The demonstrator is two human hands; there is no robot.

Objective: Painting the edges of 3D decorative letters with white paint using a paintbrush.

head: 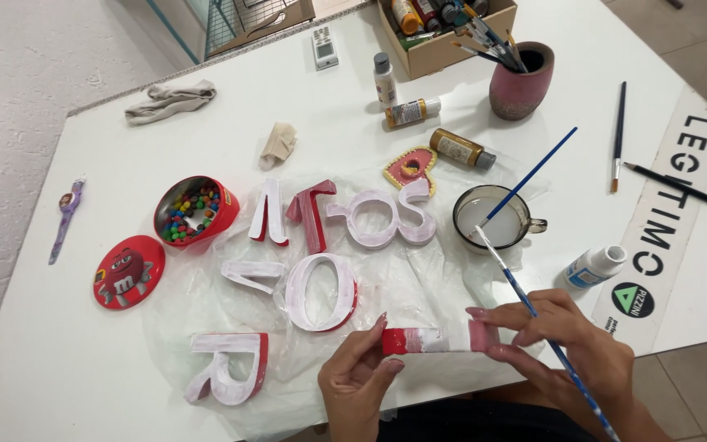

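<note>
Both hands hold a red bar (439, 339) at six o'clock: left hand (359, 378) fingers pinching its end, right hand (570, 340) fingers pinching it and a brush (533, 311).

The scene is seen from one head-worn camera, aimed steeply down and forward over the white worktop (108, 139). The hands (566, 344) are caught close at six o'clock; the far edge lies toward twelve o'clock.
</note>
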